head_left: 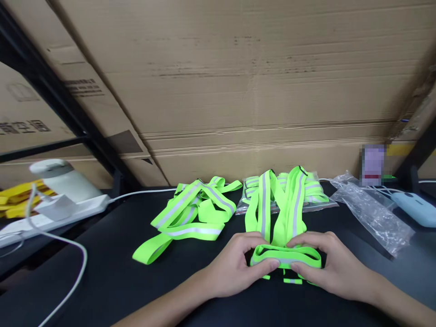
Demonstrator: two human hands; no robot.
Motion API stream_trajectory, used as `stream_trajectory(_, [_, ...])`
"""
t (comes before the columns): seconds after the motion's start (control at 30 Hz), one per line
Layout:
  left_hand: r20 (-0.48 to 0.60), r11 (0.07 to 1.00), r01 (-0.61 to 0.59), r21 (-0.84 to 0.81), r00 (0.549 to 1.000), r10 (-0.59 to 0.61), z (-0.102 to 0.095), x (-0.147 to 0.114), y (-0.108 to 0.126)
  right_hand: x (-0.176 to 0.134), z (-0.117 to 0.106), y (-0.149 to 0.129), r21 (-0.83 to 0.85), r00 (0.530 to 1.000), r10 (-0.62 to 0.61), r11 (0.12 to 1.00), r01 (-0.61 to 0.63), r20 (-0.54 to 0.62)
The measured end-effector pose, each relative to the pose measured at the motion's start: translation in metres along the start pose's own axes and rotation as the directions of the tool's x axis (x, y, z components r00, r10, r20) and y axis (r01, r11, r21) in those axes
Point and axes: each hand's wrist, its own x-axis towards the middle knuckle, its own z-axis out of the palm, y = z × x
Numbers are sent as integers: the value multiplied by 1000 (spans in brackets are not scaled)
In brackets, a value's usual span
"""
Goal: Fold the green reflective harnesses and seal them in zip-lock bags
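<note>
My left hand and my right hand pinch the two sides of a neon green reflective strap, looped flat with a silver stripe along it. Thumbs press its near face, while the fingers curl over the top and behind. Two longer lengths of the same strap run away from the loop toward the back, with dark buckles at their far bends. To the left lies a loose heap of similar green reflective straps. Behind my hands, a clear plastic bag holds more folded green straps.
A crumpled clear bag and a light blue device are at the right. At the left sit a white power strip, a pale bottle and yellow straps. Cardboard walls off the black table's back.
</note>
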Motion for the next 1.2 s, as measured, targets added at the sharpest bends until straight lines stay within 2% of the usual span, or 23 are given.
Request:
stream_trajectory(0.1, [-9,998,-10,54,1000,11,1,-1,-2,-1,2,4,13,997,62,998,-63,34])
stream_trajectory(0.2, [9,996,19,90,1000,-19,1,-3,-1,0,3,8,29,997,54,998,-55,47])
stream_trajectory(0.4, [50,999,28,-18,998,-27,-6,-3,6,4,2,7,84,995,23,996,-31,102])
stream_trajectory(0.53, [65,998,15,-58,998,-11,-9,0,2,7,2,4,140,993,13,990,-30,119])
stream_trajectory(0.63, [70,996,59,-67,996,-54,-11,2,-3,8,3,4,145,993,0,989,-17,118])
stream_trajectory(0.77, [73,990,122,-65,990,-117,-13,3,-3,8,4,5,119,990,-41,993,25,136])
stream_trajectory(0.97, [111,986,91,-140,991,-76,-14,-1,0,8,3,2,-51,978,-119,990,129,169])
stream_trajectory(1.07, [29,980,105,-170,994,-101,-7,-2,-5,7,7,5,-134,977,-150,976,171,154])
stream_trajectory(1.2, [-130,987,92,-131,985,-109,5,-2,-11,4,13,11,-270,968,-253,932,242,-5])
